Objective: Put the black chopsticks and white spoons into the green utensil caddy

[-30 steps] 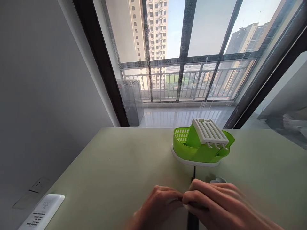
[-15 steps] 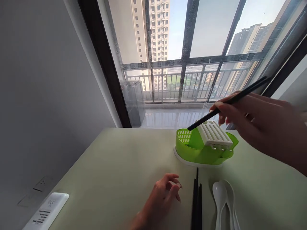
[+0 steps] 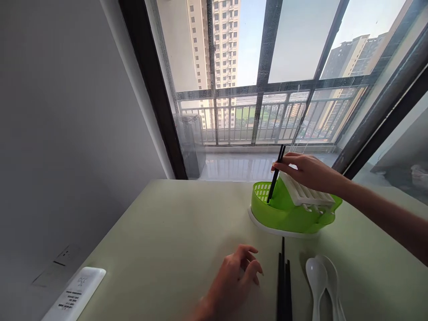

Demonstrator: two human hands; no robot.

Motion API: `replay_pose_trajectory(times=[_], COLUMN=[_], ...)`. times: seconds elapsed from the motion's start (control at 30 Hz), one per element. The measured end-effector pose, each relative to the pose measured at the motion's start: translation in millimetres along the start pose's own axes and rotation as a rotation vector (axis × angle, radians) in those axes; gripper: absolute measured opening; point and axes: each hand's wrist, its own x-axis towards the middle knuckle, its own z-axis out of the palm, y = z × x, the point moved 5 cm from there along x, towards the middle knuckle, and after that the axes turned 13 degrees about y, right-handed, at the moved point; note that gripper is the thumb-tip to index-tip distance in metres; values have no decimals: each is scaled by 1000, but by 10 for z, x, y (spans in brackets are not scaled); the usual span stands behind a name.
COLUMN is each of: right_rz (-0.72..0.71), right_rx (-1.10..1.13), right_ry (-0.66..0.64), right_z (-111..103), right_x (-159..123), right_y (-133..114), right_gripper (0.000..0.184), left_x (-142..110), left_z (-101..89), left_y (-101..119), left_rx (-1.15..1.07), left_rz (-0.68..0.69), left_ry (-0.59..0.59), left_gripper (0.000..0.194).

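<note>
Two black chopsticks (image 3: 275,178) are pinched near their upper ends by my right hand (image 3: 302,170). They stand nearly upright, with their lower ends inside the left compartment of a green utensil holder (image 3: 281,218) with a white slotted top. My left hand (image 3: 236,276) rests near the table's front, fingers loosely curled and apart, holding nothing. Just right of it lie several more black chopsticks (image 3: 284,285), side by side. Farther right are white spoons (image 3: 317,274), overlapping one another, their handles partly cut off by the frame.
The pale green table (image 3: 174,240) reaches up to a glass door with dark frames (image 3: 264,53). A white printed box-like item (image 3: 75,294) lies at the table's left edge. The grey wall (image 3: 67,133) runs along the left, with a socket (image 3: 65,255) low on it.
My right hand has moved left and turned the chopsticks from a slant above the holder to nearly upright, lowering their ends into its left compartment. My left hand keeps its place on the table.
</note>
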Motion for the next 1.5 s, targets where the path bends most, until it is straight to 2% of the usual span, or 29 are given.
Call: replay_pose_trajectory(times=[0.2, 0.4, 0.7, 0.83, 0.9, 0.97, 1.03, 1.1, 1.17, 1.23, 1.27, 1.37, 1.43, 1.5], right_rz=[107, 330, 327, 339, 316, 245, 127, -18, -156, -299, -398, -668, -682, -672], right_rx=[-5, -14, -97, -108, -102, -92, -84, -91, -106, -70, -32, 51, 48, 21], right_ry=[12, -99, -19, 70, 187, 367, 536, 592, 537, 411, 333, -23, -214, -300], right_z=[160, 213, 246, 196, 101, -58, -234, -360, -411, -383, -342, -81, 132, 323], right_x=[21, -9, 28, 45, 40, 10, -59, -157, -283, -449, -555, -959, -1231, -1483], right_y=[197, 251, 347, 354, 290, 148, -72, -342, -613, -855, -970, -1193, -1185, -1122], right_gripper=[52, 46, 42, 52, 60, 64, 60, 48, 30, 22, 20, 19, 14, 15], left_x=[-6, -8, -16, -14, -16, -18, -20, -20, -21, -24, -25, -25, -22, -20], left_z=[2, 0, 2, -3, -8, -14, -17, -17, -12, -10, -11, -23, -30, -28], left_y=[42, 81, 52, 65, 73, 86, 99, 106, 109, 116, 122, 143, 150, 145], left_rx=[51, 74, 74, 76, 80, 86, 94, 96, 91, 89, 89, 95, 108, 116], left_rz=[5, -2, -16, -17, -21, -15, -5, -5, -13, -21, -23, -18, -10, -3], left_ry=[-14, -20, -20, -24, -26, -28, -30, -28, -29, -30, -31, -25, -21, -20], left_gripper=[19, 19, 19, 18, 18, 19, 19, 19, 19, 19, 19, 17, 15, 16])
